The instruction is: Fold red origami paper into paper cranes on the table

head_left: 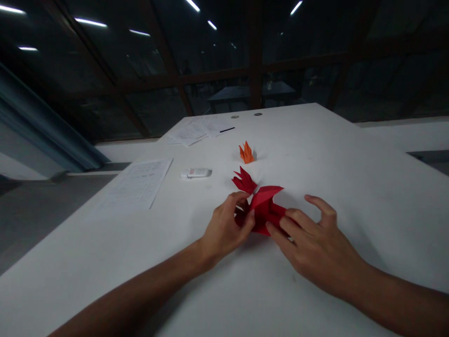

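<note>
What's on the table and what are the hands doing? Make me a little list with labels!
left hand: pinching the red paper
right hand: fingers flat on the red paper
finished red shape: just behind the paper
orange shape: farther back, standing alone
eraser-like white object: left of the shapes
printed sheet: at the left side
table: white
</note>
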`<state>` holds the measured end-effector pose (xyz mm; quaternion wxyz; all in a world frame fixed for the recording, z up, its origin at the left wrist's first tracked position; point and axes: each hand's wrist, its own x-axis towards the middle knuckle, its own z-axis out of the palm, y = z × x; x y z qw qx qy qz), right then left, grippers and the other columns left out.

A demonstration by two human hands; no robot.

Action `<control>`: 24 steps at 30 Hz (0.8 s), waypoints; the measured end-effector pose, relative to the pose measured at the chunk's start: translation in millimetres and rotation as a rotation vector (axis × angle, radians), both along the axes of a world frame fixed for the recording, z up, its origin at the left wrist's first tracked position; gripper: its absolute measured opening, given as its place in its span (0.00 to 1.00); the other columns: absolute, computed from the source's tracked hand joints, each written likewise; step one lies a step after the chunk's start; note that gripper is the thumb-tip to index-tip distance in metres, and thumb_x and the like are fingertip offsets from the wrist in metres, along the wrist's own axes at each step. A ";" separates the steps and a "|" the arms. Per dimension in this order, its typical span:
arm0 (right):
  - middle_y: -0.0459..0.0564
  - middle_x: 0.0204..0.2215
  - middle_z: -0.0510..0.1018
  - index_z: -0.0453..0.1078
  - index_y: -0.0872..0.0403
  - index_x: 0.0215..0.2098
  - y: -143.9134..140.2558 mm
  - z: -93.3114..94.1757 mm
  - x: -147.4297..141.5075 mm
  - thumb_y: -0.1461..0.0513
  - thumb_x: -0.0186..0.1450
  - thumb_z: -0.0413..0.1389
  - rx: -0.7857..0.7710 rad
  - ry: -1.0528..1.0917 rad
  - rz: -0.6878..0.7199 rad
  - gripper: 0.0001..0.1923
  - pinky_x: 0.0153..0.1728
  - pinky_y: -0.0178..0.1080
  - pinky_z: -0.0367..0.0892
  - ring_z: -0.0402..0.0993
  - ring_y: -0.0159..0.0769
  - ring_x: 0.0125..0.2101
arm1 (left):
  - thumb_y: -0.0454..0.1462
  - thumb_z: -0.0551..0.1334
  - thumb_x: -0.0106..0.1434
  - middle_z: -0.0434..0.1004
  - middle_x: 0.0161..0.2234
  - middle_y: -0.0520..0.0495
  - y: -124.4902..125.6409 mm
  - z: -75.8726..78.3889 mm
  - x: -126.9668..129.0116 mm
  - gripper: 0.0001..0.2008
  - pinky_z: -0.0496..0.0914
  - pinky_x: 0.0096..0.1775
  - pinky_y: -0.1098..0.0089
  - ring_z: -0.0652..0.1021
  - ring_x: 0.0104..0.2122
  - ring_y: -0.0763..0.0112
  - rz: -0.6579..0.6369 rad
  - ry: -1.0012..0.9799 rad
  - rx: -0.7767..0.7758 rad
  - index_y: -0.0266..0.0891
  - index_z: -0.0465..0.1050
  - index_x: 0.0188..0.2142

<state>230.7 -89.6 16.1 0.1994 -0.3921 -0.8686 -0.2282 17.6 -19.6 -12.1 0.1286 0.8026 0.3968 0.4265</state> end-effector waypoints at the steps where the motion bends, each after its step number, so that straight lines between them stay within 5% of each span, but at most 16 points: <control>1: 0.52 0.38 0.83 0.77 0.53 0.45 -0.1 -1.5 -0.7 0.70 0.70 0.51 -0.020 -0.006 -0.013 0.14 0.62 0.66 0.48 0.73 0.46 0.43 | 0.34 0.62 0.65 0.76 0.38 0.50 -1.9 -0.1 1.1 0.17 0.77 0.36 0.70 0.79 0.31 0.73 -0.012 0.031 -0.002 0.42 0.64 0.53; 7: 0.52 0.37 0.82 0.77 0.56 0.42 -1.5 -15.1 -5.9 0.69 0.66 0.55 -0.026 -0.032 0.024 0.10 0.63 0.57 0.57 0.74 0.47 0.42 | 0.33 0.61 0.63 0.72 0.38 0.49 -8.6 0.4 6.2 0.21 0.75 0.32 0.70 0.78 0.35 0.68 -0.057 0.135 -0.142 0.43 0.61 0.55; 11: 0.52 0.37 0.82 0.76 0.55 0.40 -1.8 -23.9 -7.8 0.70 0.64 0.57 -0.030 -0.020 0.057 0.09 0.50 0.50 0.69 0.76 0.45 0.37 | 0.30 0.60 0.61 0.69 0.48 0.43 -11.1 4.4 8.1 0.25 0.75 0.32 0.68 0.78 0.36 0.67 -0.038 0.131 -0.207 0.43 0.58 0.57; 15: 0.50 0.33 0.81 0.76 0.55 0.39 -2.6 -25.7 -9.3 0.71 0.64 0.57 -0.043 -0.015 0.035 0.09 0.40 0.48 0.70 0.75 0.43 0.32 | 0.28 0.59 0.58 0.64 0.55 0.39 -14.6 9.6 9.1 0.29 0.77 0.34 0.64 0.78 0.36 0.66 -0.026 0.163 -0.213 0.44 0.57 0.59; 24: 0.51 0.33 0.80 0.77 0.59 0.45 -6.7 -31.2 -16.5 0.71 0.65 0.54 0.014 -0.006 0.044 0.13 0.52 0.52 0.66 0.73 0.44 0.35 | 0.39 0.64 0.63 0.66 0.56 0.43 -11.1 12.1 13.3 0.27 0.77 0.33 0.62 0.78 0.30 0.69 0.086 0.238 -0.235 0.46 0.57 0.58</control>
